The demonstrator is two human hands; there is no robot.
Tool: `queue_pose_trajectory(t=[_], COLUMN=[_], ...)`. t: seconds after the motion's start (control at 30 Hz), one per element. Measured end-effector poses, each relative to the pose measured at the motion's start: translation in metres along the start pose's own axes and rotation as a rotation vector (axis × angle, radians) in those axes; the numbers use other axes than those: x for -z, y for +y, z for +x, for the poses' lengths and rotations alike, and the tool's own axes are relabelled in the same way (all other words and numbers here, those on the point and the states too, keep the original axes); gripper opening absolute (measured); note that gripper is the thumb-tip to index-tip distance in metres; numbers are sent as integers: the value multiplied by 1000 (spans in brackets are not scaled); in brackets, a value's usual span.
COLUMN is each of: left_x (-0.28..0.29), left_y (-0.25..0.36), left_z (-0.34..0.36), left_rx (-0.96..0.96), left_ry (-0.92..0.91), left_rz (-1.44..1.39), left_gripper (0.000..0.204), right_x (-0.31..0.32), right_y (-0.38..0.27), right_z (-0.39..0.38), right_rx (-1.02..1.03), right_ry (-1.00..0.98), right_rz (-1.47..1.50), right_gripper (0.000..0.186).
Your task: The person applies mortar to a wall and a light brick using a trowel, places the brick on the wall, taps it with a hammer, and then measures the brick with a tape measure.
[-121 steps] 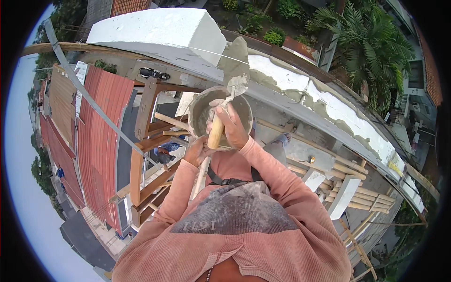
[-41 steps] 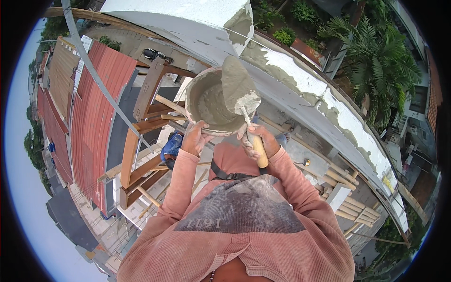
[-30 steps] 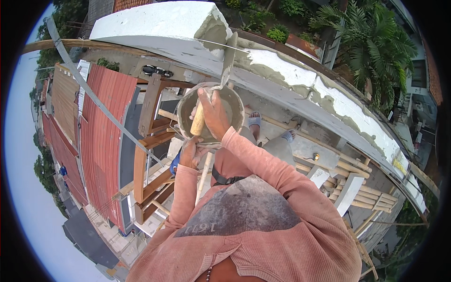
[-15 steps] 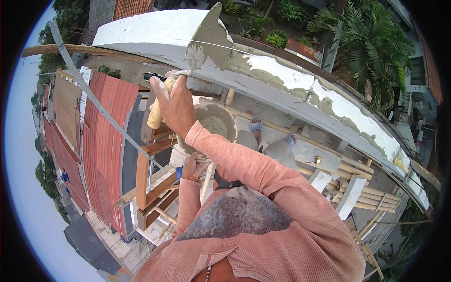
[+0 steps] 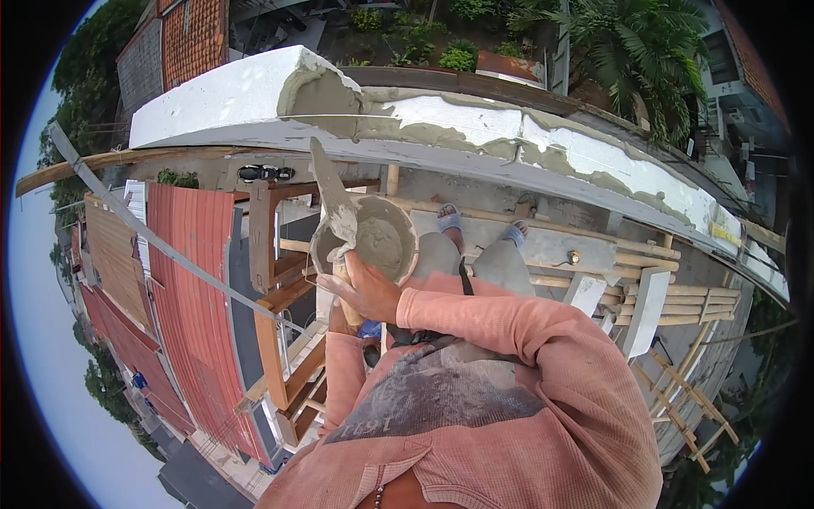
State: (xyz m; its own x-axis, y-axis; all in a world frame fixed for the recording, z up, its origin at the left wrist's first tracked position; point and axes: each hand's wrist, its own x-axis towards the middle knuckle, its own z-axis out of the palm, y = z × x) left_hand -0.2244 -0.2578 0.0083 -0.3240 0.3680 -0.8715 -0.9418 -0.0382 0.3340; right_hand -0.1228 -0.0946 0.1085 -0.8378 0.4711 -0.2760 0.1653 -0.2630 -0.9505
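Note:
My right hand (image 5: 370, 293) is wrapped around the wooden handle of a trowel (image 5: 329, 176). Its blade, smeared with grey mortar, lies over the left side of a bucket (image 5: 415, 248) and points toward the wall. Wet mortar (image 5: 380, 242) fills part of the bucket. Behind the right hand, at the bucket's near side, my left hand (image 5: 339, 321) is mostly covered and its fingers do not show. In front runs a wall of white blocks (image 5: 475, 116) with mortar along its top. A raised white block (image 5: 220, 93) at the left has mortar on its right end face.
A taut string (image 5: 326, 115) crosses the wall's front. Below are bamboo poles (image 5: 644, 261), a yellow tape measure (image 5: 573, 257) and white block pieces (image 5: 644, 314) at the right. Wooden frames (image 5: 273, 356) and a slanting metal strip (image 5: 170, 225) stand left, above red roofs (image 5: 191, 314).
My right hand has drawn the trowel back from the raised block's end and down to the bucket, now in front of my left hand. The view has shifted slightly.

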Motion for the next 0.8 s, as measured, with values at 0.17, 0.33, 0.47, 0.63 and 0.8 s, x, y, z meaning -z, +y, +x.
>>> queue_pose_trajectory(t=[0.17, 0.33, 0.47, 0.63, 0.8], left_x=[-10, -73, -116, -177, -229], left_y=[3, -24, -59, -132, -217], left_z=[33, 59, 80, 79, 90], left_rx=[118, 285, 436, 522, 591], left_ry=[-22, -91, -136, -278, -313], left_rz=[325, 489, 660, 947, 1240], left_gripper=[25, 17, 15, 18, 9], right_x=[84, 140, 163, 193, 176], right_y=[49, 86, 98, 104, 168], right_z=[-51, -82, -105, -228, -329], right_rx=[-104, -355, -680, -794, -711], right_ry=[51, 41, 236, 594, 1296], right_rz=[-50, 724, 839, 327, 430], right_gripper=[52, 46, 76, 100, 85])
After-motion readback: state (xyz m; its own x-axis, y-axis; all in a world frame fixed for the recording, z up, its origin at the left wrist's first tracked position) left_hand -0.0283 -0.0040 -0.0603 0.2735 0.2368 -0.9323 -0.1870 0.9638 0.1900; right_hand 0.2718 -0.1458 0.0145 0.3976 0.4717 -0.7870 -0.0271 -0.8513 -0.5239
